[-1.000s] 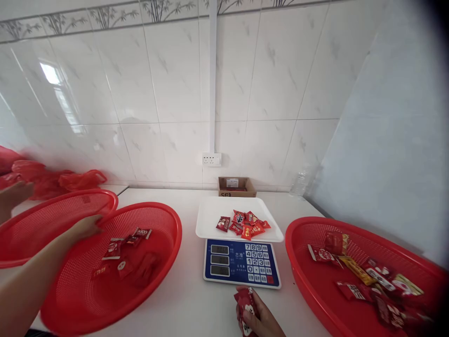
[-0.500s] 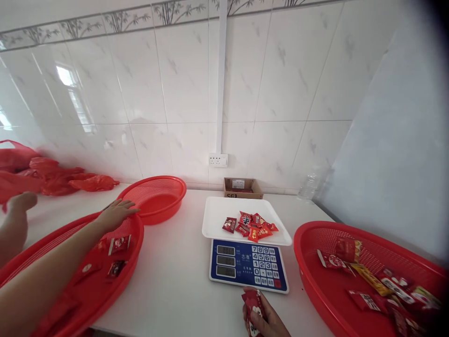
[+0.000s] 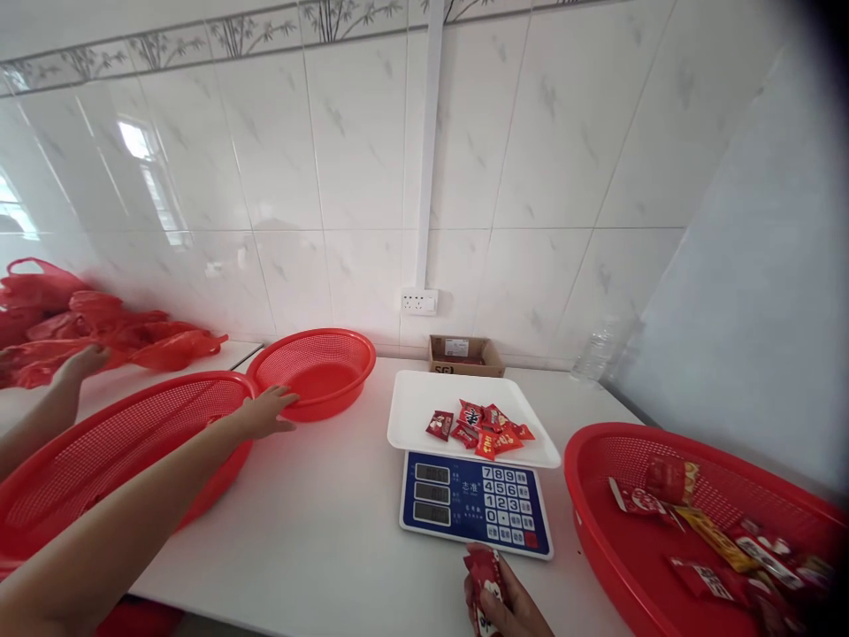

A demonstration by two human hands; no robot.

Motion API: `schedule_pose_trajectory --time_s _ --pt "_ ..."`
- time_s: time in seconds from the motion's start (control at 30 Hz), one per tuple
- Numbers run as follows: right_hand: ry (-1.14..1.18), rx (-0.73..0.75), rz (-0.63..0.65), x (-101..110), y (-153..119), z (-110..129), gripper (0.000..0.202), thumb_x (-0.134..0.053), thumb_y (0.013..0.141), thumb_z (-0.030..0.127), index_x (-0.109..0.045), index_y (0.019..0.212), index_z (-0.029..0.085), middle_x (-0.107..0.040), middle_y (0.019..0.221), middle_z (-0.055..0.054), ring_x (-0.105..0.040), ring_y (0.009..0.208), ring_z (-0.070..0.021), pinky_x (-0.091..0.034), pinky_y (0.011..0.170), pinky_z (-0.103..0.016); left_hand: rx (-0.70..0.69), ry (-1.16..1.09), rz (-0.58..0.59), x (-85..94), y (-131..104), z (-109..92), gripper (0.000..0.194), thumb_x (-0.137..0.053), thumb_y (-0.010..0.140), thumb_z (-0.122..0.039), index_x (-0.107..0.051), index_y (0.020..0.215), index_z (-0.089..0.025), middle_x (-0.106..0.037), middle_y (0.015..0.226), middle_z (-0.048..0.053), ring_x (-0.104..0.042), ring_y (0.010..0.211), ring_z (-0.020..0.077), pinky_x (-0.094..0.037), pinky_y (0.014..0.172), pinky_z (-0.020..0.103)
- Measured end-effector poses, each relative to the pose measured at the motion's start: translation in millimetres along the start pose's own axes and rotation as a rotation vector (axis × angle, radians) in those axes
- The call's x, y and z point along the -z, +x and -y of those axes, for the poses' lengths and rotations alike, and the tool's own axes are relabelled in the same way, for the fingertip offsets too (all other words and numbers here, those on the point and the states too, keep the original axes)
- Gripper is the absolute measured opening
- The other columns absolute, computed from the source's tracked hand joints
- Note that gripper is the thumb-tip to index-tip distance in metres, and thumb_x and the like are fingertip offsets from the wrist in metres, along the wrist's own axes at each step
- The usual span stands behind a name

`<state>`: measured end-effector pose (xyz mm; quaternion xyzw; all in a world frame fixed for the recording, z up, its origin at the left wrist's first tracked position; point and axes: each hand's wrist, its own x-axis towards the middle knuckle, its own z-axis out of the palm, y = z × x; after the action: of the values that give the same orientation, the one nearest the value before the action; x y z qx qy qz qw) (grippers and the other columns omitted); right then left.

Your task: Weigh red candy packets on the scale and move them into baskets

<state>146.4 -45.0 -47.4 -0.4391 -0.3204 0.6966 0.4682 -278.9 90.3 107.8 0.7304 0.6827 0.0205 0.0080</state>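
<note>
My right hand (image 3: 508, 597) is closed around a red snack packet (image 3: 487, 588) with white print, at the bottom centre below the scale. My left hand is out of view. A digital scale (image 3: 474, 504) with a blue keypad stands just beyond my right hand. Its white tray (image 3: 415, 416) bears several red and orange packets (image 3: 487, 425) in a loose pile. To the right, a big red basket (image 3: 584, 487) holds several snack packets (image 3: 707, 575), among them a yellow bar (image 3: 716, 538).
From the left, a co-worker's arm (image 3: 133, 513) crosses a large red basket (image 3: 199, 380). Their other hand (image 3: 83, 363) is near red plastic bags (image 3: 176, 347). A round red basket (image 3: 364, 372), an open cardboard box (image 3: 491, 358) and a clear plastic container (image 3: 593, 358) stand along the wall.
The large left basket has shifted leftward, and most of the packets in it no longer show. Both co-worker's hands have moved right. My right hand keeps its hold on the packet.
</note>
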Motion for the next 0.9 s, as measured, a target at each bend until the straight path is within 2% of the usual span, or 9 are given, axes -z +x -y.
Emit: schedule_pose_trajectory --time_s 0.1,0.17,0.3,0.4,0.5,0.63,0.77,0.83,0.9 --pt "0.002 -0.010 0.007 -2.2 -2.7 2.1 0.065 -0.075 0.055 0.051 -0.052 0.109 0.024 -0.061 0.073 -0.003 -0.052 0.060 -0.0113 -0.034 0.048 -0.019 -0.077 0.010 -0.004 4.7 -1.1 2.7 0.038 -0.044 0.078 -0.045 -0.062 0.103 -0.023 -0.044 0.132 0.011 -0.031 0.125 0.0316 -0.031 0.094 0.053" --pt "0.010 -0.019 0.015 -4.4 -4.7 4.5 0.062 -0.075 0.056 0.050 -0.053 0.108 0.024 -0.060 0.072 -0.002 -0.050 0.055 -0.0092 -0.032 0.045 -0.018 -0.136 0.017 -0.024 6.6 0.7 4.0 0.034 -0.040 0.081 -0.044 -0.064 0.096 -0.024 -0.046 0.131 0.008 -0.029 0.127 0.0287 -0.024 0.100 0.051" --pt "0.083 -0.045 0.008 -10.1 -9.0 10.2 0.059 -0.077 0.054 0.047 -0.055 0.105 0.025 -0.060 0.071 0.000 -0.050 0.056 -0.0087 -0.034 0.048 -0.018 -0.222 0.013 -0.062 3.1 7.5 -5.6 0.034 -0.039 0.084 -0.044 -0.062 0.101 -0.025 -0.054 0.121 0.007 -0.041 0.118 0.0255 -0.015 0.104 0.048" --pt "0.111 -0.050 -0.001 -14.1 -12.3 14.0 0.059 -0.078 0.054 0.045 -0.055 0.105 0.026 -0.060 0.072 0.000 -0.051 0.058 -0.0093 -0.034 0.047 -0.017 -0.261 -0.016 -0.084 -1.9 12.3 -27.8 0.037 -0.038 0.086 -0.046 -0.061 0.105 -0.024 -0.061 0.109 0.006 -0.051 0.107 0.0244 -0.012 0.105 0.049" --pt "0.118 -0.038 0.007 -17.1 -15.7 17.6 0.057 -0.078 0.055 0.043 -0.056 0.105 0.026 -0.060 0.074 0.000 -0.051 0.058 -0.0086 -0.032 0.046 -0.016 -0.287 -0.069 -0.138 -4.2 15.2 -65.6 0.045 -0.032 0.089 -0.047 -0.052 0.119 -0.021 -0.056 0.118 0.009 -0.043 0.117 0.0270 -0.013 0.104 0.051" --pt "0.129 -0.041 0.020 -19.7 -19.7 23.5 0.055 -0.077 0.056 0.043 -0.056 0.105 0.026 -0.059 0.077 0.000 -0.052 0.063 -0.0099 -0.034 0.050 -0.018 -0.392 -0.154 -0.182 -4.5 17.2 -138.4 0.048 -0.031 0.091 -0.047 -0.041 0.129 -0.021 -0.042 0.134 0.008 -0.032 0.125 0.0263 -0.022 0.104 0.045" --pt "0.144 -0.045 0.062 -19.7 -21.9 27.9 0.051 -0.076 0.059 0.041 -0.057 0.104 0.025 -0.058 0.078 0.000 -0.051 0.064 -0.0100 -0.034 0.051 -0.018 -0.556 -0.214 -0.124 -7.9 25.3 -215.1 0.050 -0.038 0.089 -0.048 -0.034 0.133 -0.024 -0.040 0.136 0.006 -0.038 0.123 0.0200 -0.034 0.098 0.031" --pt "0.151 -0.040 0.083 -18.8 -22.4 28.6 0.049 -0.076 0.061 0.040 -0.058 0.103 0.023 -0.058 0.077 -0.001 -0.050 0.065 -0.0097 -0.033 0.052 -0.018 -0.596 -0.216 -0.079 -10.4 33.4 -243.9 0.056 -0.047 0.084 -0.048 -0.034 0.133 -0.024 -0.043 0.133 0.008 -0.042 0.119 0.0216 -0.038 0.094 0.030" --pt "0.161 -0.022 0.102 -18.0 -22.8 28.7 0.048 -0.075 0.062 0.040 -0.057 0.103 0.023 -0.058 0.076 0.000 -0.050 0.064 -0.0089 -0.033 0.052 -0.017 -0.602 -0.203 -0.034 -12.7 42.6 -263.3 0.058 -0.055 0.079 -0.047 -0.040 0.129 -0.023 -0.051 0.125 0.009 -0.047 0.113 0.0250 -0.041 0.088 0.032"
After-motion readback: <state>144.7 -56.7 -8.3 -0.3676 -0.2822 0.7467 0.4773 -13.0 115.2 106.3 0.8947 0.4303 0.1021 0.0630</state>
